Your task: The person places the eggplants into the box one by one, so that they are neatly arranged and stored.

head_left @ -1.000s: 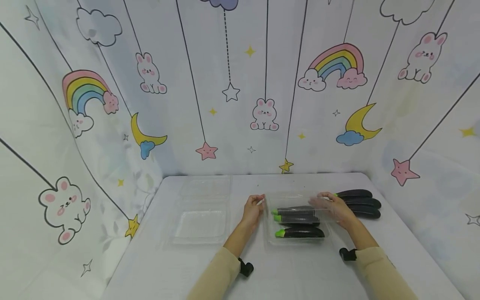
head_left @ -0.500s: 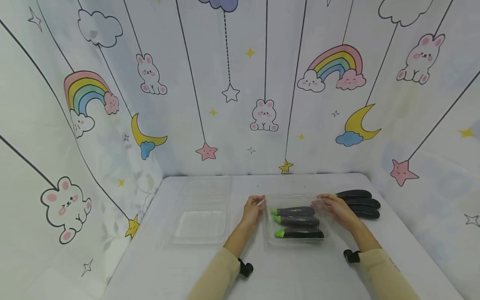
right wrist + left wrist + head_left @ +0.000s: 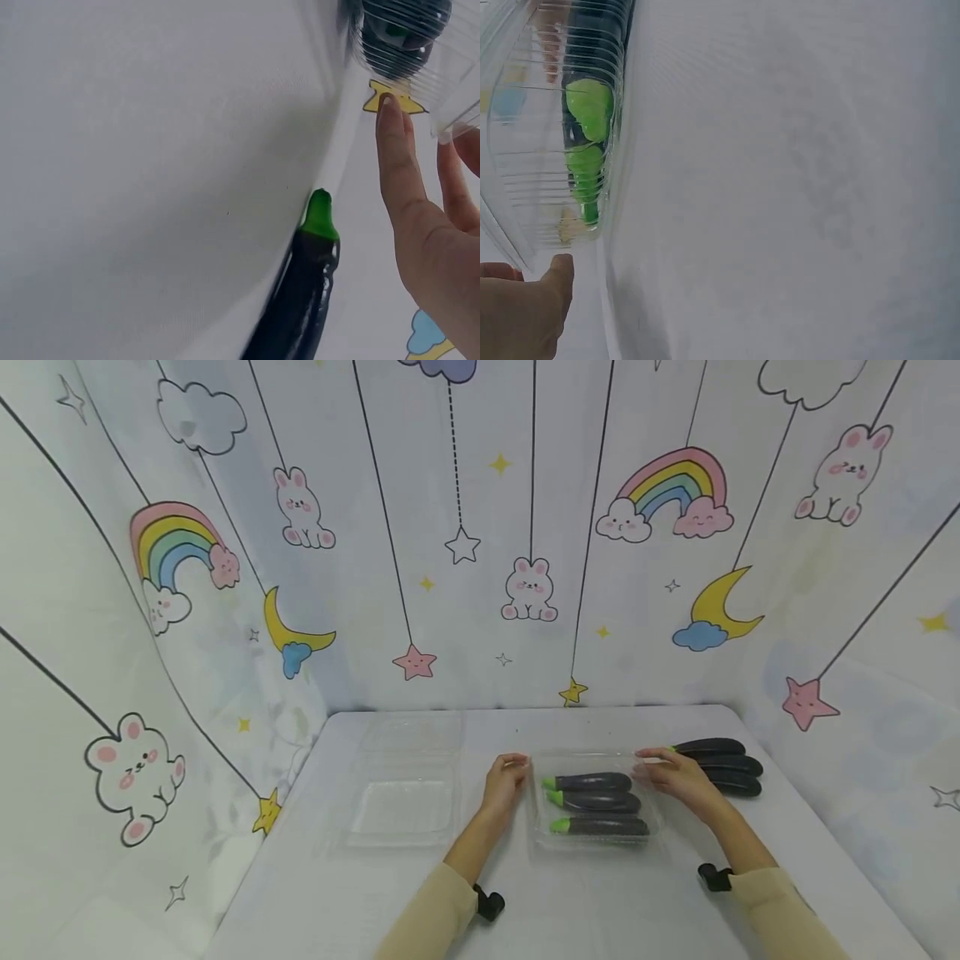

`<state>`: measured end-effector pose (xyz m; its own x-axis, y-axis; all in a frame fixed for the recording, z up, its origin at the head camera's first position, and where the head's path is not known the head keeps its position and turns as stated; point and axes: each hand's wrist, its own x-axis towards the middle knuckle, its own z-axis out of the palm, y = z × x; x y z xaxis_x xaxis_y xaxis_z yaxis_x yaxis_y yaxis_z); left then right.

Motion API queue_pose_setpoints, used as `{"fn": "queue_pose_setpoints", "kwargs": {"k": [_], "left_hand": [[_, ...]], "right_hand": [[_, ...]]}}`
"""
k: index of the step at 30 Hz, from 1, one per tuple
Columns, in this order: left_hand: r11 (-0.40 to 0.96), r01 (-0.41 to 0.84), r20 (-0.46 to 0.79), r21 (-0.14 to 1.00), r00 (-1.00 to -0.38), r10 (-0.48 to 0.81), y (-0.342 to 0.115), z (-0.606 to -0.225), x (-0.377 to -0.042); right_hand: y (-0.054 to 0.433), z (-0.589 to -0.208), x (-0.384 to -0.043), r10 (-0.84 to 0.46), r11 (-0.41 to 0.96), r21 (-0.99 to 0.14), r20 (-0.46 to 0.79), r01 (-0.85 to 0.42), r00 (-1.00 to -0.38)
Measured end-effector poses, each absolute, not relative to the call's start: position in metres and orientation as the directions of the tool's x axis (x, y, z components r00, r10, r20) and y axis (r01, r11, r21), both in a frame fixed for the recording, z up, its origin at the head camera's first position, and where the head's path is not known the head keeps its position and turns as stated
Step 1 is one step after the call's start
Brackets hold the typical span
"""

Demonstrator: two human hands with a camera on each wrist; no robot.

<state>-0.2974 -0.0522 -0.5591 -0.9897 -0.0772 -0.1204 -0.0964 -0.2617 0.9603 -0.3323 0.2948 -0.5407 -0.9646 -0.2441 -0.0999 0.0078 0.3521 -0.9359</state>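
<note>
A clear plastic clamshell box point(image 3: 592, 761) holds three dark eggplants point(image 3: 600, 802) with green ends, side by side. At its back left corner my left hand point(image 3: 502, 785) pinches the rim; the left wrist view shows thumb point(image 3: 561, 281) by the ribbed wall and another finger at the edge. My right hand point(image 3: 678, 781) holds the back right corner between thumb point(image 3: 394, 142) and fingers, the thumb long and straight. A clear lid lies over the eggplants. Some fingers of both hands are hidden behind the box.
To the right of the box lies a group of three eggplants point(image 3: 726, 766), one of them close below my right hand in its wrist view. A second clear clamshell box point(image 3: 401, 806) stands open on the left of the white table point(image 3: 337, 902). Printed cloth walls surround the table.
The lid has come down over the eggplants. My right hand has shifted slightly right and its fingers have drawn back to the corner. My left hand has stayed nearly still.
</note>
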Motion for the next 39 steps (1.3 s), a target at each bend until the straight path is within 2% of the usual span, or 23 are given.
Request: {"fn": "queue_pose_setpoints", "kwargs": {"k": [6, 14, 20, 30, 39], "left_hand": [[-0.100, -0.069, -0.075, 0.993, -0.996, -0.056, -0.053, -0.557, -0.284], [0.093, -0.070, -0.066, 0.993, -0.997, -0.041, -0.057, -0.549, -0.269], [0.195, -0.067, -0.064, 0.979, -0.998, -0.023, -0.058, -0.547, -0.257], [0.225, -0.058, -0.073, 0.973, -0.996, 0.058, -0.068, -0.548, -0.237], [0.176, -0.089, -0.112, 0.980, -0.986, 0.124, -0.073, -0.543, -0.220]], "right_hand": [[0.300, -0.537, -0.321, -0.242, 0.366, -0.931, -0.095, 0.000, -0.965], [0.301, -0.530, -0.303, -0.236, 0.460, -0.888, -0.137, 0.013, -0.962], [0.307, -0.529, -0.285, -0.261, 0.459, -0.888, -0.164, 0.027, -0.951], [0.307, -0.531, -0.261, -0.278, 0.451, -0.892, -0.183, 0.041, -0.943], [0.309, -0.526, -0.244, -0.310, 0.391, -0.916, -0.227, 0.094, -0.923]]}}
